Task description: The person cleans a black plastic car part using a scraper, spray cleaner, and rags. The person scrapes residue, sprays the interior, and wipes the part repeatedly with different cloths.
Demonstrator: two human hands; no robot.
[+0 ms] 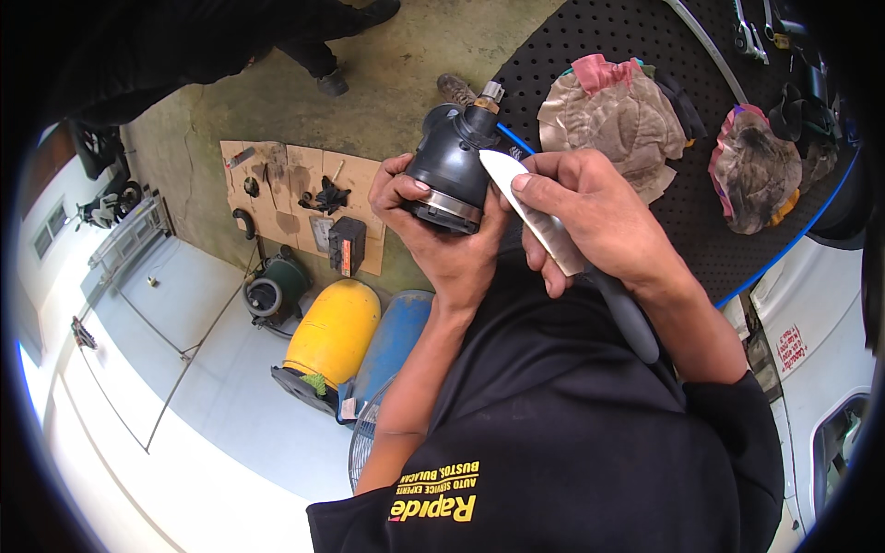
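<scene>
My left hand [447, 249] is wrapped around a black cylindrical car part [452, 152], held up in front of my dark shirt. A silver metal band circles the part near its lower end, and a brass-coloured fitting [486, 96] with a grey tip sticks out of its top. In my right hand [599, 207] is a knife [530, 205], gripped by its broad blade between thumb and fingers. Its dark grey handle points down toward my body. The blade's pointed end lies at the part's right side; whether it touches, I cannot tell.
On the black perforated mat [705, 235] lie stained rags [604, 124] and several wrenches [749, 37]. Greasy cardboard [300, 175] on the floor bears small parts and a black battery [348, 244]. Nearby are yellow [334, 323] and blue drums [396, 336]. Another person's legs [309, 55] show at upper left.
</scene>
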